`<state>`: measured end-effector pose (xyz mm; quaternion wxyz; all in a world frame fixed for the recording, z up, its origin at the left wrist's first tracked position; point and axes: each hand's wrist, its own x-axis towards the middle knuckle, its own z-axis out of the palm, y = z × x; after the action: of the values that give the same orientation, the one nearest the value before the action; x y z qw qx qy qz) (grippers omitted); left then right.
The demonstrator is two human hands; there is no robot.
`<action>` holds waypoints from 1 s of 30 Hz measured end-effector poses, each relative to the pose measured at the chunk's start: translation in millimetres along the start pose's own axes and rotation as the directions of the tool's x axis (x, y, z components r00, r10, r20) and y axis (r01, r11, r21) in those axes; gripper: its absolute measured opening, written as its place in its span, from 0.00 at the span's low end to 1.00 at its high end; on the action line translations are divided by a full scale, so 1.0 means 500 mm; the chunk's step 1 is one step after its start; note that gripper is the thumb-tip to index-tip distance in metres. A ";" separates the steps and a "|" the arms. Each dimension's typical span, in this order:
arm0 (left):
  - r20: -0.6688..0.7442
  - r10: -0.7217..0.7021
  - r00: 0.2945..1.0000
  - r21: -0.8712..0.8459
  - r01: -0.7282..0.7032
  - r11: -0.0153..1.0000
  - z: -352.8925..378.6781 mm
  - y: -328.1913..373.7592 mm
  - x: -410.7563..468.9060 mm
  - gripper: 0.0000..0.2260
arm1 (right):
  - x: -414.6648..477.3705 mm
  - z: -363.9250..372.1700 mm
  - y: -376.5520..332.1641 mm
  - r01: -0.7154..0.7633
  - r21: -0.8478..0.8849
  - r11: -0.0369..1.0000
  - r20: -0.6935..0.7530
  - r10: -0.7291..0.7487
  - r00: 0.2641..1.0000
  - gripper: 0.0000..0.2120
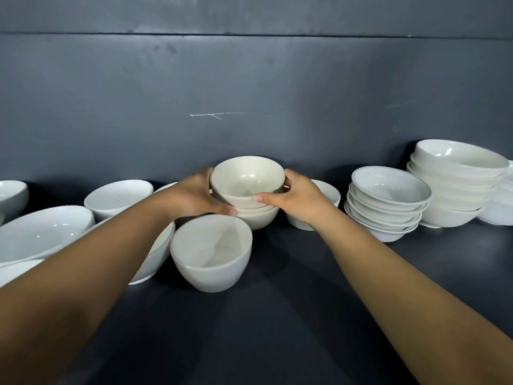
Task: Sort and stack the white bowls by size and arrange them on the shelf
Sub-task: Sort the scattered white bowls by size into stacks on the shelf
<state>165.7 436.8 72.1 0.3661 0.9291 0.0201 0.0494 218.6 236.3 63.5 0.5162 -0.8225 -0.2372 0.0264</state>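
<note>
Forearms in, left hand (194, 194) and right hand (298, 200) fingers clamped on stack of small cream ceramic bowls (247, 184) mid dark shelf (305, 287); about half done: grey-rimmed bowl stack (388, 201) and big white bowl stack (455, 179) right, deep white bowl (212, 251), others loose.

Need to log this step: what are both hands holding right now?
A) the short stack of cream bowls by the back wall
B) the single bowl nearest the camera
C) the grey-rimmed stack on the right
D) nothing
A: the left hand and right hand grip opposite sides of the stack of cream bowls; the single bowl sits untouched.
</note>
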 end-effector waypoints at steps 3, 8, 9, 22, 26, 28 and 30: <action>0.001 0.000 1.000 0.004 0.000 1.000 0.001 0.013 -0.003 0.22 | -0.004 -0.007 -0.016 -0.022 0.067 0.997 0.042 0.019 0.999 0.20; 0.007 0.009 1.000 0.027 -0.009 1.000 -0.007 0.026 -0.009 0.18 | -0.006 -0.015 -0.027 -0.039 0.033 0.999 0.076 0.036 0.996 0.20; 0.007 0.011 1.000 0.024 -0.011 1.000 -0.009 0.027 -0.010 0.18 | -0.007 -0.014 -0.027 -0.040 0.037 0.999 0.075 0.037 0.996 0.21; -0.264 -0.044 0.964 -0.194 -0.008 0.981 -0.024 0.067 -0.089 0.28 | -0.018 -0.018 -0.042 -0.011 -0.117 0.993 0.030 0.015 0.999 0.26; -0.454 -0.012 0.891 -0.185 -0.081 0.979 -0.020 0.094 -0.186 0.19 | -0.059 -0.007 -0.067 0.217 -0.271 0.938 -0.077 -0.246 0.966 0.30; -0.518 0.006 0.855 -0.136 -0.090 0.987 0.009 0.087 -0.236 0.12 | -0.095 0.015 -0.063 0.334 -0.265 0.905 0.021 -0.341 0.940 0.27; -0.574 0.034 0.818 -0.074 -0.093 0.993 0.050 0.071 -0.281 0.08 | -0.126 0.040 -0.043 0.386 -0.259 0.885 0.155 -0.356 0.921 0.25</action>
<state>28.6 383.9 67.2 0.3868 0.8523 0.0956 0.3389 149.4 234.2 60.3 0.3749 -0.8250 -0.4179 -0.0650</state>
